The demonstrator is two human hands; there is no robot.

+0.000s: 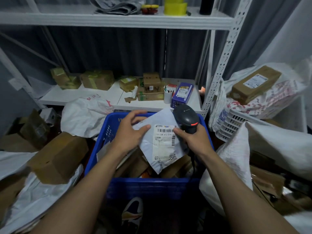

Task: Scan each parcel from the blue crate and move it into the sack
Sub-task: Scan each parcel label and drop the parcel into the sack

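On shipping label (164, 142) of grey mailer (158, 119) over blue crate (152, 186): "159 A12-070" beneath barcode (166, 130), "002" near bottom. Left of crate, red print on white sack (84, 115), unreadable.

One blue plastic crate (152, 188). One black handheld barcode scanner (185, 117). One white plastic mailer parcel (162, 146) lifted. Two hands: the left hand (130, 132) and the right hand (192, 139). On the shelf, one purple rectangular carton (182, 94) and one white cup (168, 97).

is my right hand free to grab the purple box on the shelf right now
Probably not: the right hand grips the scanner. The purple box itself sits unblocked just beyond the blue crate.
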